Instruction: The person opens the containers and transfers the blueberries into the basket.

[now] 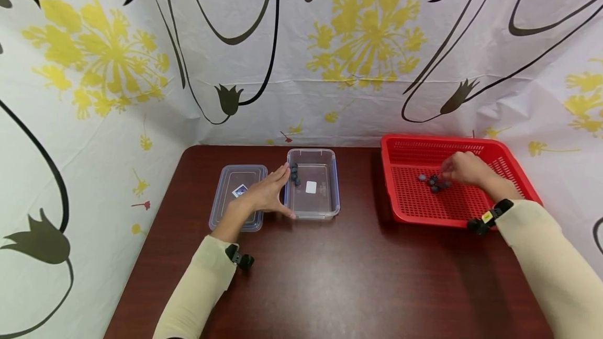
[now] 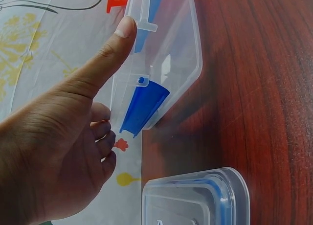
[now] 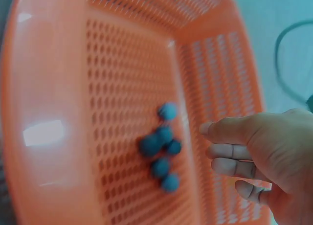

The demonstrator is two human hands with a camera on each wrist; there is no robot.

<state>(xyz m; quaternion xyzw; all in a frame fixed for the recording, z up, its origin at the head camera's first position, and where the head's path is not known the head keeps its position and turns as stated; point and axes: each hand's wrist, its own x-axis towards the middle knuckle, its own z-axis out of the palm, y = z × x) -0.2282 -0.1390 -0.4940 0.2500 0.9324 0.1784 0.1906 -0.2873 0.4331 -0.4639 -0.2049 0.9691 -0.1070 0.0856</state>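
Observation:
A clear plastic food container (image 1: 336,192) with blue side clips stands at the table's back, a few blueberries (image 1: 294,174) along its left wall. My left hand (image 1: 264,195) touches its left side, fingers spread and the thumb at the near corner. In the left wrist view, the thumb lies straight along the container's rim (image 2: 195,44). On the right, my right hand (image 1: 464,168) reaches into a red plastic basket (image 1: 387,171), just over several blueberries (image 1: 434,183). From the right wrist, its fingers (image 3: 230,166) look loosely bent, with no berry visible between them.
The container's lid (image 1: 237,198), with a blue-and-white label, lies flat left of the container, under the left forearm's reach. A patterned white sheet (image 1: 292,67) hangs behind the dark wooden table (image 1: 339,271). Bare tabletop separates container and basket.

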